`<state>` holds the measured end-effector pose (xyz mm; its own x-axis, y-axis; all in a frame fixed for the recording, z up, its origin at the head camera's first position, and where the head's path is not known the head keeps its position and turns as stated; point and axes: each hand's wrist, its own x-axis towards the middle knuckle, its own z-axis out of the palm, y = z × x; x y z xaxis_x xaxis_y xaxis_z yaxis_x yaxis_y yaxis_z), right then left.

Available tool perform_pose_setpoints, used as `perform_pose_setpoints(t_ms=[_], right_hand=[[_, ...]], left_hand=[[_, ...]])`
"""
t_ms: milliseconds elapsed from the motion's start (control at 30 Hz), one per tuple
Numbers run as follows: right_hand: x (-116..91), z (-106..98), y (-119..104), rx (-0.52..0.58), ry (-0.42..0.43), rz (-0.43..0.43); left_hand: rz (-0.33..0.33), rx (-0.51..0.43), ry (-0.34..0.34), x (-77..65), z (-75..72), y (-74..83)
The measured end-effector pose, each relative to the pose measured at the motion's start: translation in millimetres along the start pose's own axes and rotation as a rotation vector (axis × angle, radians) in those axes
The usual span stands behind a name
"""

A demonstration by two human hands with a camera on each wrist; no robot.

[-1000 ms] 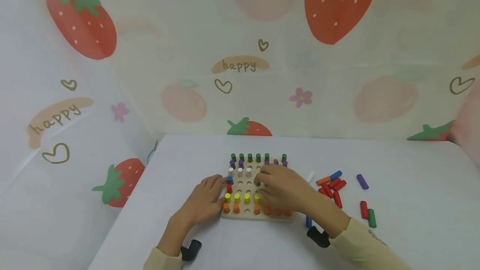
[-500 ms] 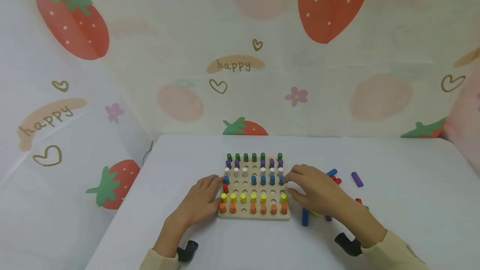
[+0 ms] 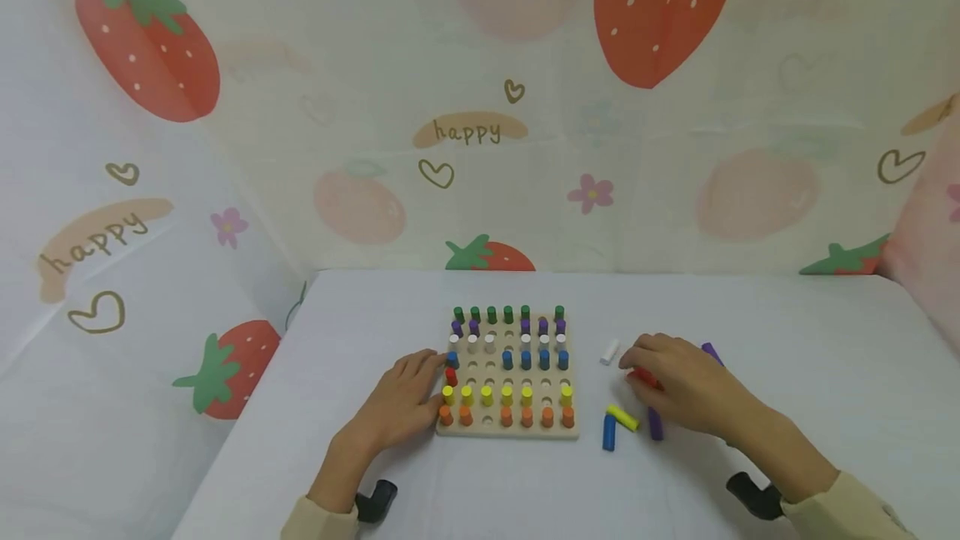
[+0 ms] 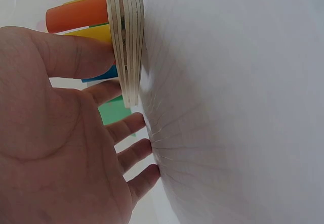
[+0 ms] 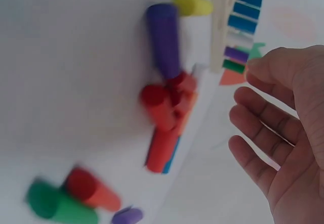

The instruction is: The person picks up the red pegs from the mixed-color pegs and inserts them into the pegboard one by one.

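Note:
A wooden pegboard (image 3: 480, 432) lies on the table with rows of green, purple, white, blue, red, yellow and orange pegs standing in it; several holes show bare. My left hand (image 3: 405, 398) touches the board's left edge, and in the left wrist view its thumb (image 4: 76, 54) and index finger lie against the plywood side. Right of the board my right hand (image 3: 686, 382) hovers over loose red pegs (image 3: 643, 377), partly hiding them. Its fingers (image 5: 253, 158) are relaxed and apart, with nothing between them in the right wrist view.
A white peg (image 3: 610, 352), a yellow peg (image 3: 623, 417) and a blue peg (image 3: 609, 432) lie between board and right hand. Purple pegs (image 3: 656, 424) lie near that hand. A green peg (image 5: 58, 204) beside a red one shows in the right wrist view. A printed cloth (image 3: 480, 207) hangs behind.
My right hand has moved from over the board rightward to the loose pegs. A blue peg now stands at the blue row's right end. My left hand stays at the board's edge.

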<state>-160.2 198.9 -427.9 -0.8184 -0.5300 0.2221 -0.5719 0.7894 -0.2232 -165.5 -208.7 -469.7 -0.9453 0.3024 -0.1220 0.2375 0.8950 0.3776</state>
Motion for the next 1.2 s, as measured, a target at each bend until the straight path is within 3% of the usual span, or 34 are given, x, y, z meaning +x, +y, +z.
perform_pose_setpoints(t_ms=[367,900,1200], right_hand=[[-19.7,3.1,19.0,-0.012,-0.093,0.085],[-38.3,4.3,33.4,-0.018,-0.120,0.119],[-43.3,8.6,40.1,-0.026,-0.149,0.156]], left_hand=[[0.014,-0.011,0.003,-0.2,-1.6,0.9],[-0.001,-0.013,0.001,3.7,4.9,-1.2],[0.000,-0.001,-0.002,0.3,-0.7,1.2]])
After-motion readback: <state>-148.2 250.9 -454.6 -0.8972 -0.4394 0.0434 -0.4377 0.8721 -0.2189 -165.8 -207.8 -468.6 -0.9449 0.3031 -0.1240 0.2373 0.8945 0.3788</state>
